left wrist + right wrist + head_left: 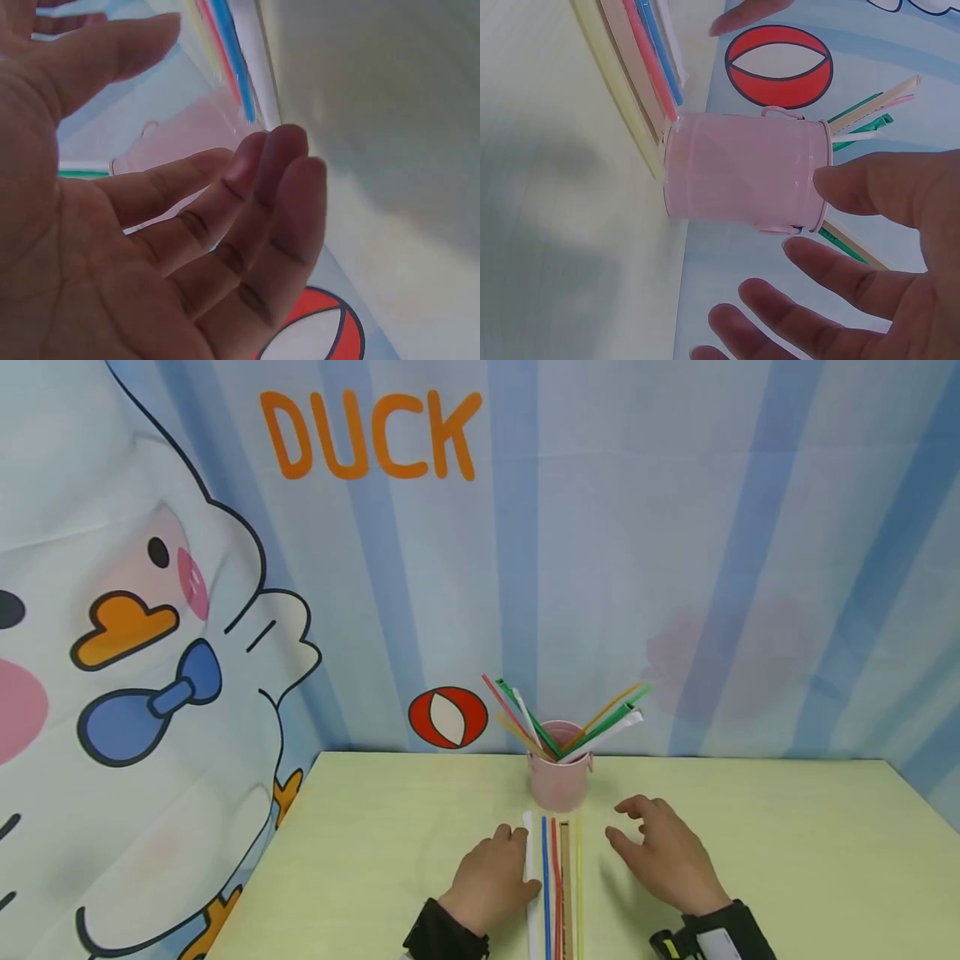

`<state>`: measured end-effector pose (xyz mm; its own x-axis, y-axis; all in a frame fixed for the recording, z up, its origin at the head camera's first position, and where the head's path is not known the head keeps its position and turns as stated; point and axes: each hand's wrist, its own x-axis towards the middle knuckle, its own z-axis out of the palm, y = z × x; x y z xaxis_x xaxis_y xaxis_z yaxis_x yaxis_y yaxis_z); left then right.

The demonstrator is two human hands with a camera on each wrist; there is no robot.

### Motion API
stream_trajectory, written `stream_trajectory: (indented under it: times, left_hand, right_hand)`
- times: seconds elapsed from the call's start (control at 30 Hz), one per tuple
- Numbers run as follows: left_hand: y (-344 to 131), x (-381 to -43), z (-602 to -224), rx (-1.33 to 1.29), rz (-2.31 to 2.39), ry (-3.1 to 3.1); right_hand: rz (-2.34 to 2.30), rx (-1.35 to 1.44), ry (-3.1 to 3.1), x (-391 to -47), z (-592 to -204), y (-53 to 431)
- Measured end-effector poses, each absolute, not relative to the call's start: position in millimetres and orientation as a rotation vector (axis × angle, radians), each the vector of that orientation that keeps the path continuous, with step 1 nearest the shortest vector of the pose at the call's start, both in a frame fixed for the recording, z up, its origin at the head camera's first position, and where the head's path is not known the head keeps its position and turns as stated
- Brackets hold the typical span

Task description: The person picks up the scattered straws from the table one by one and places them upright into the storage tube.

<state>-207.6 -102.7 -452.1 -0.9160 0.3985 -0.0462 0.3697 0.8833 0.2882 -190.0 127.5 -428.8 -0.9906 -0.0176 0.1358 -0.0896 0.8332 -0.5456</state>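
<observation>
Side by side on the table lie a white straw [532,931], a blue straw [546,877], a red straw [557,885], a brown straw-like stick [566,885] and a yellow straw [579,877]. My left hand [487,872] is at the left of this row, its fingertips right by the white straw and its thumb over it. In the left wrist view its fingers are loosely bent with nothing in the palm. To the right of the row my right hand [667,856] hovers, fingers spread and holding nothing. Behind the straws stands a small pink pail [558,785].
The pail holds several straws, among them a green straw [611,722] and a red straw [495,691], fanning out over its rim. The pale yellow table [405,810] ends at a striped blue backdrop [600,527] with a printed duck [135,827].
</observation>
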Motion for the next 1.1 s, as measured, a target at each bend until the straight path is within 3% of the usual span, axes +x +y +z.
stream_trajectory:
  times: [0.8,1.1]
  left_hand:
    - [-97.3,-203.3,-464.0,0.469,0.585,2.820]
    - [-105.5,-203.5,-449.2,0.495,0.527,2.844]
  right_hand:
    - [0.872,0.106,-2.910,-191.7,-433.4,124.7]
    - [0.870,0.108,-2.914,-192.1,-433.0,127.4]
